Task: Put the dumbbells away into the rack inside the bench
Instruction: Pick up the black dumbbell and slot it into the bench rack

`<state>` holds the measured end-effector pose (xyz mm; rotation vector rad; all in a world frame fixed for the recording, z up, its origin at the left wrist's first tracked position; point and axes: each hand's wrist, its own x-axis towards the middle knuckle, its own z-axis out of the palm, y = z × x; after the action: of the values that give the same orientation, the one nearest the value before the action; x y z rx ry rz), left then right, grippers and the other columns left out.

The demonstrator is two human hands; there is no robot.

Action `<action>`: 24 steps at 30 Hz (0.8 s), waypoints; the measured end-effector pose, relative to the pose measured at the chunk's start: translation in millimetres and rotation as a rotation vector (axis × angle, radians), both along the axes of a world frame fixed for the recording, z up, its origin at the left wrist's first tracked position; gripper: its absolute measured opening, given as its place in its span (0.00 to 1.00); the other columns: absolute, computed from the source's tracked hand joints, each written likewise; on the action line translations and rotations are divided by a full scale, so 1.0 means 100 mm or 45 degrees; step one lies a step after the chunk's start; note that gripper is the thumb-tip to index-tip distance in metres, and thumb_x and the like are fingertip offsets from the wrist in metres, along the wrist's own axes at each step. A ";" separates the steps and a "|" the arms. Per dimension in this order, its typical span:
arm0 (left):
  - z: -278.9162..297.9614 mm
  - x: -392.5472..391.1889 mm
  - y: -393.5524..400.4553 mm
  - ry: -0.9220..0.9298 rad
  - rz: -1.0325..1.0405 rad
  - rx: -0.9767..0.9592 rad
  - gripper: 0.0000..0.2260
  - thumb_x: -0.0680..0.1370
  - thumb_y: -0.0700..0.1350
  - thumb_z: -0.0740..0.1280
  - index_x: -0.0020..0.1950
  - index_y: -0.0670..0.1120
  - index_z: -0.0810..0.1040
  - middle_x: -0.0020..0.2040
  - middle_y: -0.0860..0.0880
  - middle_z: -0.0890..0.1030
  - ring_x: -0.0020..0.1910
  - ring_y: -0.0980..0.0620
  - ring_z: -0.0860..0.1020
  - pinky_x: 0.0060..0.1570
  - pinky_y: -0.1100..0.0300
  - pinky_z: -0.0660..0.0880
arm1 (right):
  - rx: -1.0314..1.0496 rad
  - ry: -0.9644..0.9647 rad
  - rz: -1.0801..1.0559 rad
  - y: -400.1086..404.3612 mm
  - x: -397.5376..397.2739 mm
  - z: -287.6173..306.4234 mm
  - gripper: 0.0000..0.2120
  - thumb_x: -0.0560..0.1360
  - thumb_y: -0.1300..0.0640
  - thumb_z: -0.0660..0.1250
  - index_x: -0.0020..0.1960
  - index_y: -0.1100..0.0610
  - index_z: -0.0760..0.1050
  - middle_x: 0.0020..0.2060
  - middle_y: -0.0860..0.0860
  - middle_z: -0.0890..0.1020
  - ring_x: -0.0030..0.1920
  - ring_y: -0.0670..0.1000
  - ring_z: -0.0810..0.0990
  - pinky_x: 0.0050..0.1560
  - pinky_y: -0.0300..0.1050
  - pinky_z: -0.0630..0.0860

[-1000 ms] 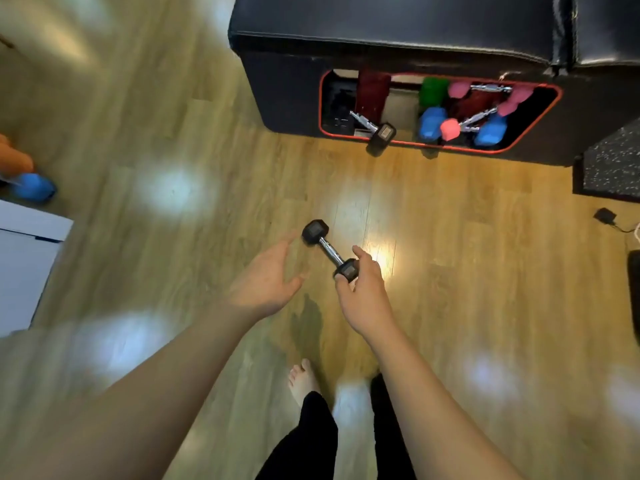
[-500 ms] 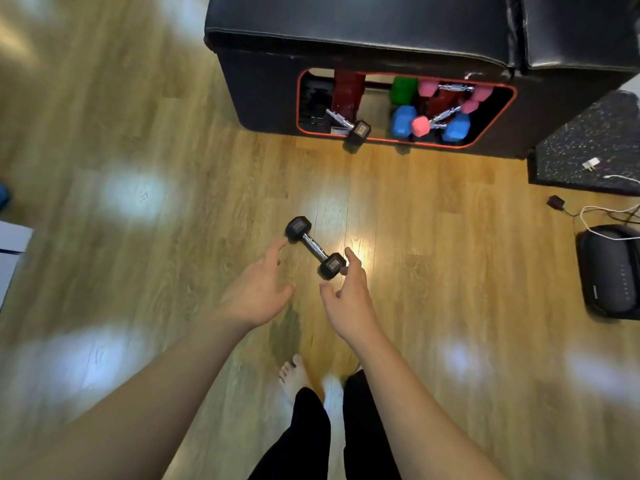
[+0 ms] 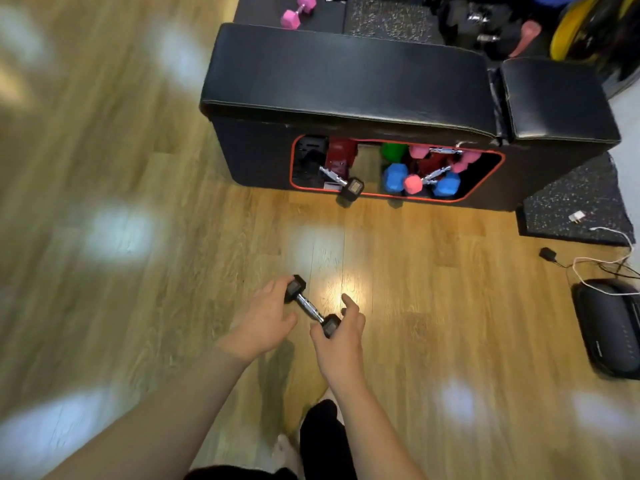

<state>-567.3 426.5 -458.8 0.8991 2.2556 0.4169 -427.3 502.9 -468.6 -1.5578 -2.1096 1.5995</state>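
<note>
Small black hex dumbbell point(image 3: 312, 307) with a chrome handle, held over the wooden floor point(image 3: 433, 289) in the near middle of the scene, well apart from the bench. Lying on a slant: one head to the far left, the other to the near right. Left hand point(image 3: 265, 322) at the far-left head, fingertips touching it, fingers loosely spread rather than wrapped; thumb pointing right, under the handle. Right hand point(image 3: 341, 336) clamped on the near-right head, thumb on one side, forefinger raised and extended past it, remaining fingers curled behind. Cannot tell how firmly the left hand bears any weight.

Farther off, black padded bench point(image 3: 346, 74) standing across the scene, with a red-edged opening point(image 3: 485, 194) in its near side. Inside, a rack crowded with dumbbells: a blue one point(image 3: 394, 178) near the middle, a green one point(image 3: 393, 152) behind it, a pink one point(image 3: 414, 184) leaning crosswise, another blue one point(image 3: 445, 185) to the right. At the left of the opening, a second black dumbbell point(image 3: 349, 188) tilted, its near head sticking out over the red edge towards the floor.

Beyond the bench, on a dark mat point(image 3: 388, 19), a pink dumbbell point(image 3: 298, 10). To the right, on the floor, a black oval device point(image 3: 613, 330) with white cable point(image 3: 602, 259) just beside it.

Black trouser leg point(image 3: 323, 441) and a bare foot point(image 3: 284, 448) at the near edge.
</note>
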 end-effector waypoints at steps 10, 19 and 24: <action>-0.88 -0.66 0.11 0.034 -0.403 -0.104 0.17 0.79 0.51 0.60 0.68 0.53 0.70 0.61 0.54 0.72 0.62 0.52 0.71 0.55 0.56 0.73 | 0.112 -0.173 -0.268 -0.07 -0.33 -0.87 0.28 0.74 0.54 0.70 0.71 0.49 0.63 0.59 0.45 0.62 0.63 0.51 0.69 0.63 0.49 0.71; -2.23 -0.90 0.23 0.083 -0.476 -0.106 0.19 0.77 0.51 0.63 0.67 0.52 0.69 0.59 0.52 0.74 0.57 0.49 0.75 0.54 0.52 0.76 | 0.134 -0.303 -0.504 -0.27 -0.44 -2.34 0.27 0.75 0.55 0.70 0.71 0.52 0.64 0.61 0.49 0.64 0.66 0.53 0.65 0.63 0.44 0.67; -3.57 -0.86 0.46 0.137 -0.378 -0.140 0.26 0.74 0.51 0.70 0.69 0.51 0.65 0.62 0.50 0.71 0.57 0.47 0.75 0.58 0.50 0.76 | 0.129 -0.526 -0.674 -0.04 -0.43 -3.57 0.44 0.70 0.48 0.76 0.77 0.52 0.54 0.69 0.56 0.63 0.69 0.58 0.60 0.66 0.56 0.66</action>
<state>-653.8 472.4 -815.7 1.1990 2.1698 0.1113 -470.7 499.4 -825.6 -2.3075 -1.6665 1.0477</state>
